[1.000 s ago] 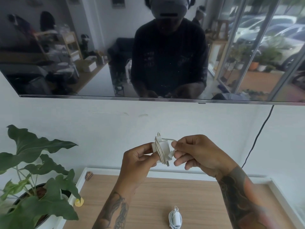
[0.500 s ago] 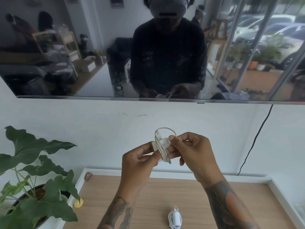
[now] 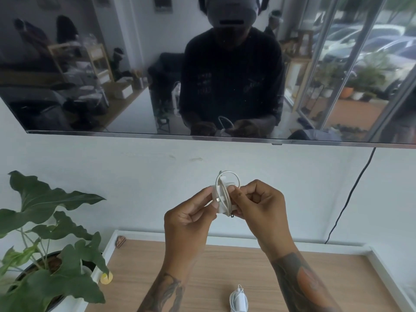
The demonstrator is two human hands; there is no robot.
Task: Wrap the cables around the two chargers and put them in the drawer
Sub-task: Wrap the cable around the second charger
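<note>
both hands' fingers (image 3: 234, 194) grasp the charger (image 3: 221, 199); last cable loop (image 3: 228, 176) at 12 o'clock needs tucking.

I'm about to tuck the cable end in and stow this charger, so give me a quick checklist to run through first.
1. Charger held by both hands: ok, left hand and right hand pinch it from either side.
2. Cable wound tight: not ok, one loop stands loose above the charger.
3. Connector end secured: not ok, it lies free across the front.
4. Prongs folded: not ok, they stick out at the bottom.
5. Second charger wrapped: ok, it lies bundled on the tabletop.
6. Drawer open: cannot tell, none in view.
</note>
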